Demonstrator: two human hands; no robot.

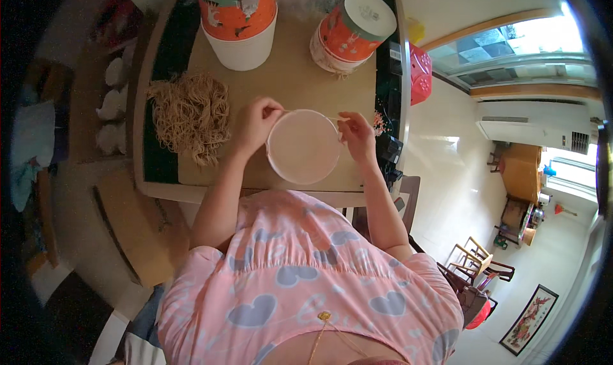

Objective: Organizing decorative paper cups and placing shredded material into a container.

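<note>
Both hands pinch the far rim of a round white lid-like disc (302, 146) lying near the table's near edge: left hand (257, 123) closed at its far-left, right hand (355, 134) gripping a thin tan strand (339, 118) far-right. Better to keep that strand taut along the rim.

Pale pink round lid (302, 146), tan cord pile (189, 114)
</note>
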